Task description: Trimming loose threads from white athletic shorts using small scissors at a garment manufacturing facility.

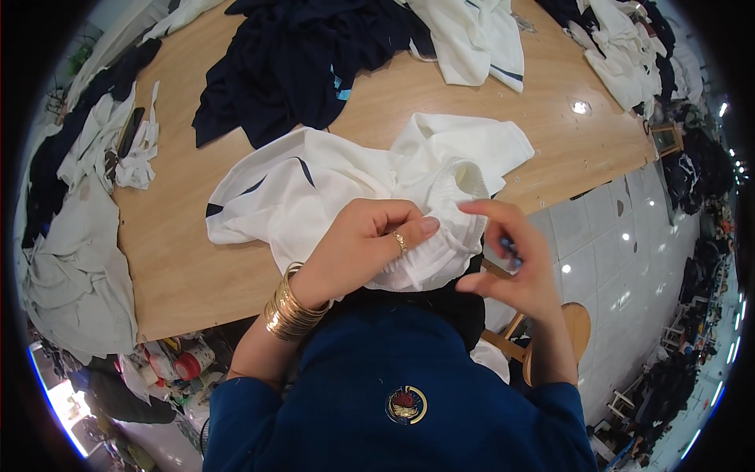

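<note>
White shorts (346,169) with dark navy stripes lie over the table's near edge, their gathered elastic waistband (460,182) turned toward me. My left hand (366,240) is closed on the cloth at the waistband, thumb on top. A short white drawstring or cloth end hangs below its fingers. Just right of the waistband is my right hand (525,263), with thumb and index finger spread apart. A small blue-grey object (510,253) sits inside its curled fingers; its kind is mostly hidden. The index fingertip is close to the waistband; whether it touches I cannot tell.
The wooden table (169,267) carries a navy garment pile (299,63) and white garments (476,47) at the back. More white cloth (75,291) drapes over its left edge. A wooden stool (578,334) stands at my right on the tiled floor (605,259).
</note>
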A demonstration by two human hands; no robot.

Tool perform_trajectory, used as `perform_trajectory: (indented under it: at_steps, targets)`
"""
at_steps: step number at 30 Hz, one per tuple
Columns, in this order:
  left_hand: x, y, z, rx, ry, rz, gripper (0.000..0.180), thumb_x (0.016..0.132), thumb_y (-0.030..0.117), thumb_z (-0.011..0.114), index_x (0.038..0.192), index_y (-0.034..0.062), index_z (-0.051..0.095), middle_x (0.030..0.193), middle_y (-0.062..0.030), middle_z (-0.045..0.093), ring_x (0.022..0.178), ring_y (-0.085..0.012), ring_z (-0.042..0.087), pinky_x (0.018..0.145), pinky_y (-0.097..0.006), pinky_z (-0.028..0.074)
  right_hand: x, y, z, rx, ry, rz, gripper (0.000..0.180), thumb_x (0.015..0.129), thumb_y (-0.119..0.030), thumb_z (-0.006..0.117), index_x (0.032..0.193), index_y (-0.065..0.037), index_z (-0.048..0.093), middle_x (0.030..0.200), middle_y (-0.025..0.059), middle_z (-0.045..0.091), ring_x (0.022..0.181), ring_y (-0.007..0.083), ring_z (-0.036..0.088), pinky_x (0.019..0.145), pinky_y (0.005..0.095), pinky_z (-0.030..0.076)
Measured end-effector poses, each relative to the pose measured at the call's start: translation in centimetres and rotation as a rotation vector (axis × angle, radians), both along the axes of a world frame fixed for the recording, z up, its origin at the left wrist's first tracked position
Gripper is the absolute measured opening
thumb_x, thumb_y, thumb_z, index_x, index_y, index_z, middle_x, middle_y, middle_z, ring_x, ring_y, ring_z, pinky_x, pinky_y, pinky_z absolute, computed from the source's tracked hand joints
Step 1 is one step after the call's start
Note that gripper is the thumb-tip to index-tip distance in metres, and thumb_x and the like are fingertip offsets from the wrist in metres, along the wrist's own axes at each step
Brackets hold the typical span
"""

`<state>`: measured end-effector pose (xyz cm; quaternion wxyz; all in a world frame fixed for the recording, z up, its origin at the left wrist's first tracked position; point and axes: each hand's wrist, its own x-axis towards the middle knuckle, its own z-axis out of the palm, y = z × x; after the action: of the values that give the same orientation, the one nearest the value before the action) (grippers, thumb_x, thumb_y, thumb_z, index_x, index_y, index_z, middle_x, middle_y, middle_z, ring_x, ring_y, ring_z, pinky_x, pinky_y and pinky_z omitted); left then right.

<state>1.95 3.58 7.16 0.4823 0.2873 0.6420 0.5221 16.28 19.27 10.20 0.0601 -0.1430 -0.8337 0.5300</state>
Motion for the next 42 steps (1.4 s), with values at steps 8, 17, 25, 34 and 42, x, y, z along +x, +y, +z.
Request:
perform_trajectory:
  at_steps: [8,17,25,34,42]
  targets:
    - [-0.7,-0.9,-0.2,0.158,-0.267,-0.121,0.025,0.085,0.017,0.060,0.101,-0.0017,0.059,0.082,-0.0012,0.061,0.074,-0.0050,0.050,0.067,-0.020,0.042,-1.4,3.0,-3.6,-0.317,0.165,0.131,0.049,0.062,-0.013,0.074,0.110,-0.014,0.063,0.092,-0.0032,0.050,0.060,0.0037,0.038,0.051,0.0164,0.028]
    - [-2.0,-1.7,1.3,0.051,0.405,-0.224,0.024,0.076,0.008,0.062,0.099,0.0019,0.059,0.086,-0.0087,0.063,0.075,-0.0180,0.058,0.067,-0.025,0.045,-3.4,2.5,-2.8,-0.062,-0.121,0.322,0.032,0.060,-0.011,0.076,0.090,-0.006,0.064,0.075,0.0004,0.059,0.065,0.0096,0.050,0.056,0.0230,0.039]
    - [-0.8,-3.0,-3.6,0.591,0.709,0.692,0.031,0.074,-0.010,0.055,0.098,0.0050,0.043,0.103,-0.0155,0.060,0.088,-0.0194,0.059,0.071,-0.027,0.047,-2.9,-3.5,-5.4,0.642,0.663,-0.030,0.030,0.049,-0.001,0.066,0.078,-0.010,0.060,0.099,0.0060,0.064,0.063,0.0209,0.059,0.050,0.0279,0.045]
    - [0.2,-3.8,-5.1,0.684,-0.233,0.734,0.022,0.089,0.000,0.043,0.105,0.0098,0.032,0.095,-0.0096,0.054,0.090,-0.0153,0.057,0.072,-0.026,0.051,-3.2,-5.8,-7.3,0.503,0.650,-0.007,0.047,0.046,-0.003,0.070,0.091,-0.010,0.058,0.097,0.0063,0.060,0.059,0.0182,0.057,0.050,0.0261,0.043]
    - [-0.9,-4.1,-4.9,0.609,0.075,0.706,0.026,0.085,-0.006,0.044,0.105,0.0084,0.037,0.102,-0.0092,0.054,0.094,-0.0157,0.056,0.079,-0.027,0.048,-2.8,-3.8,-5.3,0.515,0.604,-0.062,0.031,0.054,0.001,0.066,0.083,-0.008,0.063,0.077,0.0051,0.056,0.062,0.0184,0.055,0.050,0.0261,0.042]
